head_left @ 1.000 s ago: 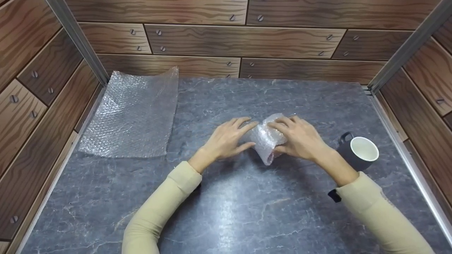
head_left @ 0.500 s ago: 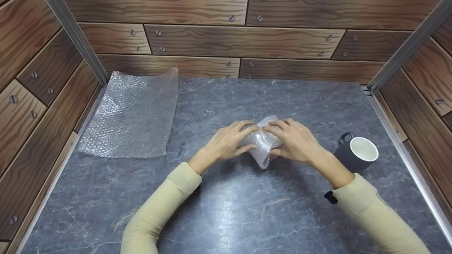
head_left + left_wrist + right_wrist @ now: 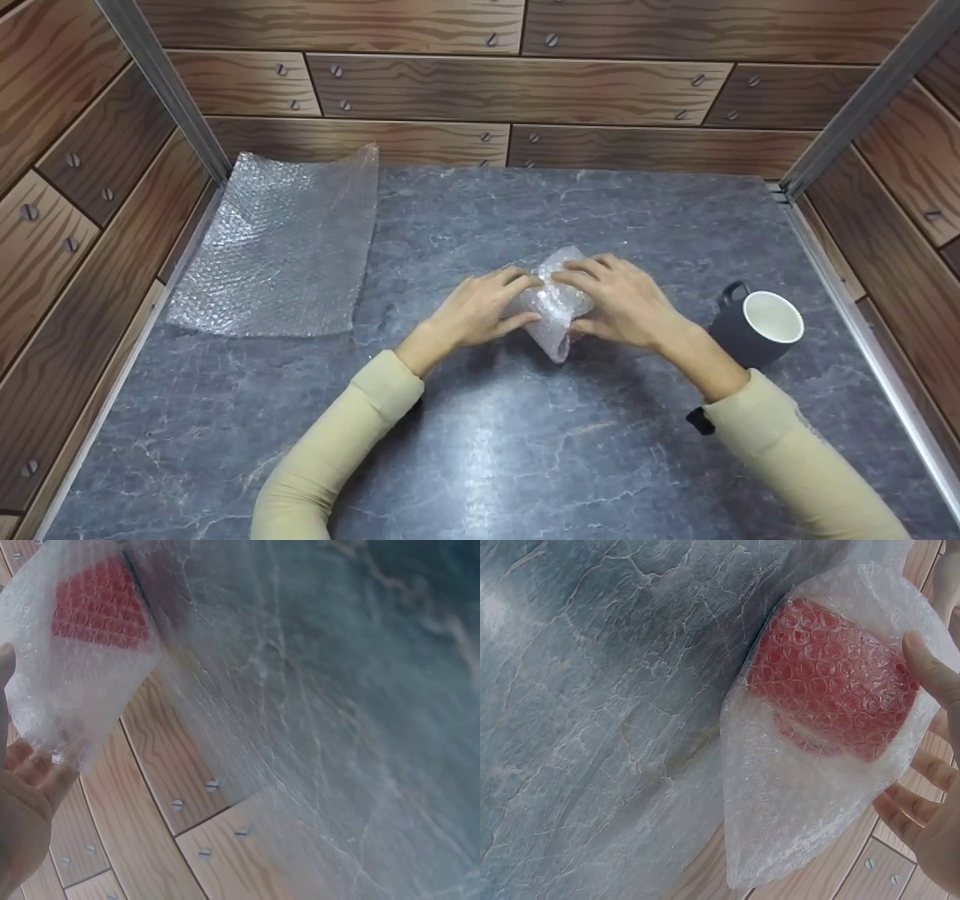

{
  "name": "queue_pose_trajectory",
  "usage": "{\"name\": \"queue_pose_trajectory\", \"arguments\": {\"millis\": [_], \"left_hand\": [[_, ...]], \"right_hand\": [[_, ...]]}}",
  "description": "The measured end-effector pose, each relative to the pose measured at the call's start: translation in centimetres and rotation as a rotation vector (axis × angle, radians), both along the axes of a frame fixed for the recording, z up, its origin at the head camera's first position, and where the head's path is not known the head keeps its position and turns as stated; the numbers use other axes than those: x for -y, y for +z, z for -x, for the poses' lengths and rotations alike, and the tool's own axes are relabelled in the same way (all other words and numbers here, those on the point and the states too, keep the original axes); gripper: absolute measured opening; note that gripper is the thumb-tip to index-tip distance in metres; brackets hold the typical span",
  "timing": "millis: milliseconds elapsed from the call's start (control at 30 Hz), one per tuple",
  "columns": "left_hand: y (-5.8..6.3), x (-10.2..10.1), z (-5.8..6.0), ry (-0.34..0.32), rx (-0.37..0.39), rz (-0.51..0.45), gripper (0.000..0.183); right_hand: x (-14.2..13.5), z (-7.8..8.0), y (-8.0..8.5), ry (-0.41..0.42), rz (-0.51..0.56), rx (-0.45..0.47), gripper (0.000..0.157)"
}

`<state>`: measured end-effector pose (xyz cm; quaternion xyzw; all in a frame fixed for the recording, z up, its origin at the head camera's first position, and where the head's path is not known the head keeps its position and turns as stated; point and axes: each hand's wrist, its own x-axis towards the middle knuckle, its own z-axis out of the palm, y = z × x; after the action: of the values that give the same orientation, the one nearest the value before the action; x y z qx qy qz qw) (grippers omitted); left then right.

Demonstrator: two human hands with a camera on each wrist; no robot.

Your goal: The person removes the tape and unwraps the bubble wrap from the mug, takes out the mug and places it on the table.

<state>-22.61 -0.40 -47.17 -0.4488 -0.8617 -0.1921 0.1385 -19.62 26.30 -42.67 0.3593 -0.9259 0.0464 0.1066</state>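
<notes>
Near the middle of the table, a bundle of bubble wrap [image 3: 553, 309] stands between my two hands. Through the wrap a red mug-like thing [image 3: 832, 675] shows in the right wrist view, with a handle-like curve below it. My left hand [image 3: 474, 307] holds the bundle's left side, thumb toward me and fingers over the top. On the opposite side my right hand [image 3: 626, 301] grips the wrap the same way. A loose pointed end of wrap sticks out at the front. The fingertips on the far side are partly hidden.
A dark mug [image 3: 754, 337] with a white inside stands upright to the right, close to my right forearm. At the back left, a flat bubble wrap sheet [image 3: 277, 247] lies on the grey marbled table [image 3: 480, 450]. Wood-patterned walls [image 3: 517, 90] enclose the table.
Both hands have shifted slightly left and toward me with the bundle. The right hand has come in closer, folding the wrap tighter. The dark mug and flat sheet have stayed put.
</notes>
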Motion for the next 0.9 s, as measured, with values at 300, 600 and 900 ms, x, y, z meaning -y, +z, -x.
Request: {"name": "queue_pose_trajectory", "arguments": {"millis": [300, 600, 900], "left_hand": [[0.2, -0.1, -0.5, 0.021, 0.021, 0.0, 0.047], [0.3, -0.2, -1.2, 0.047, -0.006, 0.006, 0.045], [0.4, -0.2, -1.8, 0.063, -0.05, 0.012, 0.043]], "right_hand": [[-0.3, -0.1, 0.0, 0.019, 0.022, 0.04, 0.081], [-0.8, -0.4, 0.5, 0.034, 0.035, 0.089, 0.075], [-1.4, -0.7, 1.3, 0.075, 0.088, 0.04, 0.065]]}}
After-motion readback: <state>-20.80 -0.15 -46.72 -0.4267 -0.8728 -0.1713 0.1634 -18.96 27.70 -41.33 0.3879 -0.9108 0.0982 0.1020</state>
